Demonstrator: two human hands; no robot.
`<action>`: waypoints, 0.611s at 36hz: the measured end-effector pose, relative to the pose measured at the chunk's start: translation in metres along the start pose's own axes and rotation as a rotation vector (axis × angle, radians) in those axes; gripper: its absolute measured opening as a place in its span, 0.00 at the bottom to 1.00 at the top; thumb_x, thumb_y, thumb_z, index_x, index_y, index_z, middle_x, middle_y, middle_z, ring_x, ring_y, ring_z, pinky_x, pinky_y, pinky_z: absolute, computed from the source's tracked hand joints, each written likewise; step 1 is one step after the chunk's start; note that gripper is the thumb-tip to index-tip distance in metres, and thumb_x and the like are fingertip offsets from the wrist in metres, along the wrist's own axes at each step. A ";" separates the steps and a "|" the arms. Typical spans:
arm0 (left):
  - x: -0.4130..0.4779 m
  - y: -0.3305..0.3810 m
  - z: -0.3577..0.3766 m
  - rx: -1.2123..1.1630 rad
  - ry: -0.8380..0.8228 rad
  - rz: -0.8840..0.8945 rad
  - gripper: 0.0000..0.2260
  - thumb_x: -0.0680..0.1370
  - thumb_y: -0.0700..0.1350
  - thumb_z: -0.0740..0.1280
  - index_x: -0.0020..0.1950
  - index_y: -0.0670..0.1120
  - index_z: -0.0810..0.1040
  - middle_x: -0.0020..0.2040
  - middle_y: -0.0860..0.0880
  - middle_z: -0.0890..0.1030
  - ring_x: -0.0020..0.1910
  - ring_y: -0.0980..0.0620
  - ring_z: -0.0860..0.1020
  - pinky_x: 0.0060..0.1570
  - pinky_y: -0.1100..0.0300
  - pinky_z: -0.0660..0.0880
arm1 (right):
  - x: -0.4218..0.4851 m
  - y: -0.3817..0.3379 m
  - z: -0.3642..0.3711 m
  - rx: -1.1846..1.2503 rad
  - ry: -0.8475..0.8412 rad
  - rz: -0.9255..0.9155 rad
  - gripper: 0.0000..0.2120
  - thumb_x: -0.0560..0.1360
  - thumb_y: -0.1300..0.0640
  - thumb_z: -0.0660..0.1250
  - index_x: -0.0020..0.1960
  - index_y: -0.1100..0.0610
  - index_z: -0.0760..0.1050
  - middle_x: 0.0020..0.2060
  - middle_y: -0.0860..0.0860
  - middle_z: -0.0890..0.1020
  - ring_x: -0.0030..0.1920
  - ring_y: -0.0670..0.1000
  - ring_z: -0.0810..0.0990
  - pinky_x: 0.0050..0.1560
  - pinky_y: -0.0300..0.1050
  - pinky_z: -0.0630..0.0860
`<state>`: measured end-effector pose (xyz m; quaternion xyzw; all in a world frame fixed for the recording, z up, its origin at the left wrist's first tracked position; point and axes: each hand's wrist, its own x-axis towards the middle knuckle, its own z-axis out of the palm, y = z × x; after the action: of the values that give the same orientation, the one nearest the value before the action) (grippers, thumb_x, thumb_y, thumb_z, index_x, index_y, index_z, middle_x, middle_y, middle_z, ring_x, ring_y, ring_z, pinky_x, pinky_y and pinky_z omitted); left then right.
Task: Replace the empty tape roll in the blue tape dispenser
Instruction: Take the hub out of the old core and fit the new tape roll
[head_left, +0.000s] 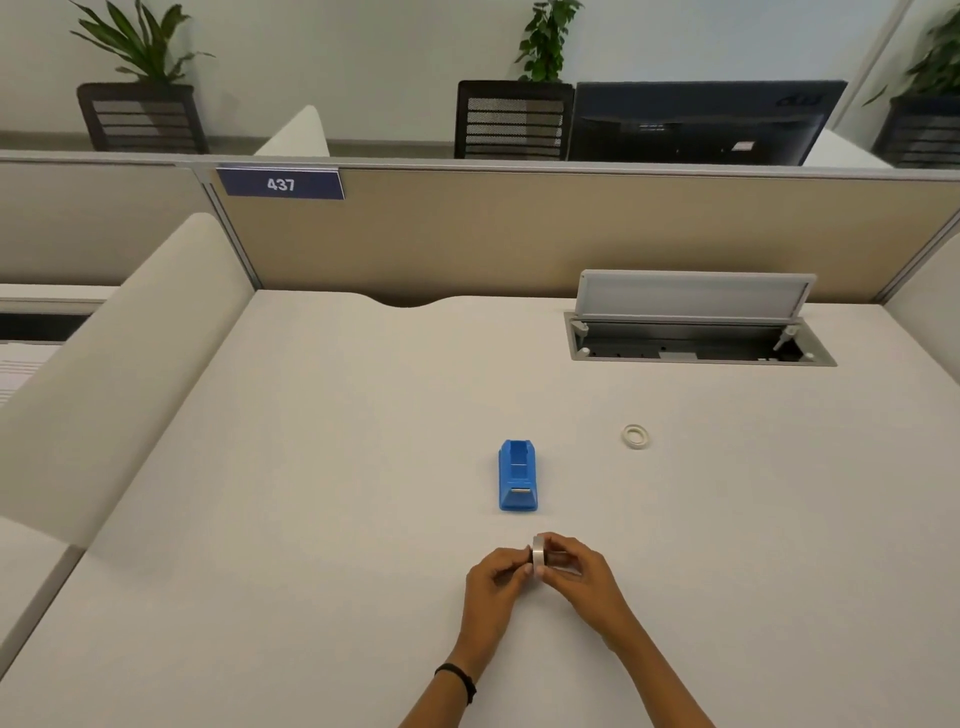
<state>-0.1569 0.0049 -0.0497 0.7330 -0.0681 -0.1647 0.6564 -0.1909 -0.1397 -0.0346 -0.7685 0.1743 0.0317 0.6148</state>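
The blue tape dispenser (517, 476) stands on the white desk (311, 519) in the middle, its well open and with no roll in it. A thin whitish ring, the spent tape core (635, 435), lies flat on the desk to the right of it. Just in front of the dispenser, both hands meet around a tape roll (538, 554) held on edge. My left hand (496, 584) pinches its left side. My right hand (582, 577) grips its right side with thumb on top.
An open cable hatch (698, 340) with a raised lid sits at the back right of the desk. A beige partition (519, 234) with a "437" label closes the far edge. A padded divider (119, 374) runs along the left.
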 end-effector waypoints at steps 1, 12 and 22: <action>0.000 0.001 0.000 0.002 -0.001 0.002 0.08 0.75 0.35 0.66 0.47 0.46 0.83 0.47 0.46 0.84 0.47 0.55 0.81 0.49 0.66 0.77 | 0.001 -0.001 0.000 -0.007 0.003 -0.003 0.15 0.68 0.56 0.74 0.52 0.43 0.76 0.49 0.45 0.83 0.50 0.42 0.81 0.44 0.27 0.76; -0.003 0.001 0.002 -0.023 -0.007 0.008 0.06 0.76 0.41 0.67 0.46 0.50 0.83 0.43 0.50 0.85 0.44 0.53 0.82 0.45 0.67 0.78 | -0.002 0.000 0.003 -0.081 0.107 -0.006 0.04 0.71 0.54 0.72 0.42 0.46 0.79 0.38 0.46 0.84 0.42 0.50 0.82 0.46 0.43 0.81; -0.003 0.006 -0.004 -0.019 -0.022 0.024 0.07 0.76 0.44 0.67 0.46 0.57 0.82 0.46 0.55 0.85 0.47 0.53 0.82 0.47 0.64 0.79 | -0.004 -0.008 0.004 -0.115 0.093 -0.018 0.07 0.71 0.52 0.71 0.47 0.47 0.76 0.41 0.46 0.81 0.43 0.47 0.80 0.42 0.34 0.79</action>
<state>-0.1581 0.0084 -0.0425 0.7239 -0.0825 -0.1655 0.6646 -0.1912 -0.1335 -0.0273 -0.8047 0.1936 0.0004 0.5612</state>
